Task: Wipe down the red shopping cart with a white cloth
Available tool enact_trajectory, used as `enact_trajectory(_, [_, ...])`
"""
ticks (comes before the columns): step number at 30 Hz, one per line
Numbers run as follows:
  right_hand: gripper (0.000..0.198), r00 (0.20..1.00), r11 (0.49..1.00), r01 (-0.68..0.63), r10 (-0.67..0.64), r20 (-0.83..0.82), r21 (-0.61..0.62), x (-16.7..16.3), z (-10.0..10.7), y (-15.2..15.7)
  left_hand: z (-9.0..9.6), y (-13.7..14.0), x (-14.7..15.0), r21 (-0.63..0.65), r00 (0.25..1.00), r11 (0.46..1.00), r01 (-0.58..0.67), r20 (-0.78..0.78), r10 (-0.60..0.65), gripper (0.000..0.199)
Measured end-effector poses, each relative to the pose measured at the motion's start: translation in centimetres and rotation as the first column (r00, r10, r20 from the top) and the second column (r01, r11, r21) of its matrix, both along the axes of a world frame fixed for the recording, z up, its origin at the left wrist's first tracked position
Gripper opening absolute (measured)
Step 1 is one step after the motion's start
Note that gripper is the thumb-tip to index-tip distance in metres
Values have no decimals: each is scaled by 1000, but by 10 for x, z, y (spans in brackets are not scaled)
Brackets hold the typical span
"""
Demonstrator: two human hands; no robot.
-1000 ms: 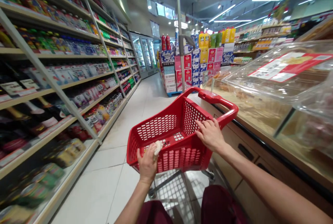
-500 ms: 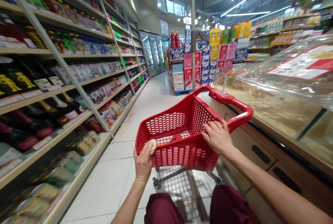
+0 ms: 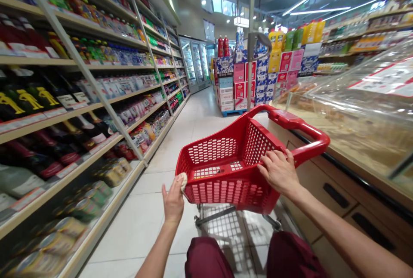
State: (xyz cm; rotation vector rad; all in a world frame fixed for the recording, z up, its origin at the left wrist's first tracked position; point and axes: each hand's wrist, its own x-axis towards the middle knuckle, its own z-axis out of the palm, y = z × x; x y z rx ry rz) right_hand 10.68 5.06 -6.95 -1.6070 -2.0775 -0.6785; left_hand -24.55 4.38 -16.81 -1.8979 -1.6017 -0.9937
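Note:
A red plastic shopping cart (image 3: 222, 189) stands in front of my knees, its basket walls full of small holes and its handle to the right. My left hand (image 3: 173, 200) holds a whitish cloth (image 3: 183, 180) at the basket's left front corner, touching the rim or just beside it. Over the near rim, close to the handle end, my right hand (image 3: 280, 172) is closed on the cart's edge. Its thumb points up toward the handle. No goods show inside the basket, where the floor shows through the holes.
Shelves of bottles and cans (image 3: 80, 110) line the left side. On the right, a wooden counter (image 3: 325, 174) with a clear plastic cover (image 3: 364, 93) runs close to the cart. Stacked drink boxes (image 3: 240, 84) and a grey pole (image 3: 251, 67) stand ahead on the tiled floor (image 3: 155, 217).
My left hand with the cloth has shifted slightly outward at the basket's left corner. My right hand keeps its place on the rim. The whole view has swung a little to the left.

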Motion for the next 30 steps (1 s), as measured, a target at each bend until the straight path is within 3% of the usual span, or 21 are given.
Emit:
enact_trajectory(4, [28, 999, 999, -32, 32, 19, 1, -1, 1, 0, 10, 8, 61, 17, 968, 970, 244, -71, -242, 43])
enact_trajectory(6, [26, 998, 999, -54, 54, 22, 0, 3, 1, 1, 13, 10, 74, -1, 951, 956, 295, -92, -294, 44])
enact_trajectory(9, [26, 998, 998, -69, 69, 0, 8, 10, 0, 0, 6, 3, 39, -28, 970, 974, 225, -92, -227, 42])
enact_trajectory(12, [25, 997, 997, -74, 74, -37, 21, 11, -1, 0, -3, -3, -5, -46, 996, 996, 71, -53, -73, 43])
enact_trajectory(15, [26, 994, 997, -66, 68, -83, 28, 8, 0, 2, -1, 0, 7, -15, 998, 998, 56, -23, -56, 41])
enact_trajectory(18, [27, 992, 996, -80, 84, -99, 38, 9, 2, 7, 9, 7, 50, 9, 977, 980, 201, -73, -200, 39])
enact_trajectory(20, [28, 991, 994, -98, 102, -91, 39, 13, 2, 9, 14, 7, 62, -6, 952, 959, 285, -115, -284, 39])
enact_trajectory(23, [27, 986, 990, -136, 138, -88, 33, 21, 1, 11, 12, -3, 37, -40, 945, 955, 293, -136, -296, 39])
enact_trajectory(27, [26, 980, 987, -160, 161, -121, 12, 33, -1, 18, 1, -20, -17, -87, 974, 979, 182, -124, -192, 38])
enact_trajectory(30, [27, 983, 988, -151, 147, -108, -28, 42, 1, 31, -3, -25, -23, -100, 983, 984, 149, -93, -159, 38])
